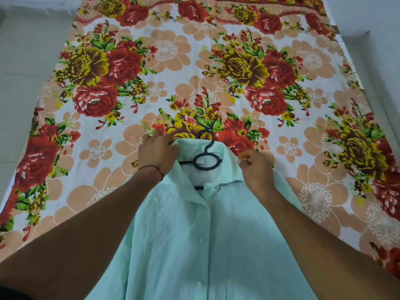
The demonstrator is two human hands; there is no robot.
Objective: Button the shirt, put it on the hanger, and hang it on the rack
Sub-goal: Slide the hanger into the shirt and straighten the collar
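Two hands pinching mint shirt (pixel 194 234) collar, left grip (pixel 159 153), right grip (pixel 256 167), black hanger (pixel 204 152) inside, floral bedsheet (pixel 173 61) beneath

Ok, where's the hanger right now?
In the head view, the black hanger sits center, inside the mint shirt's collar, its hook on the floral sheet, between the left hand and right hand.
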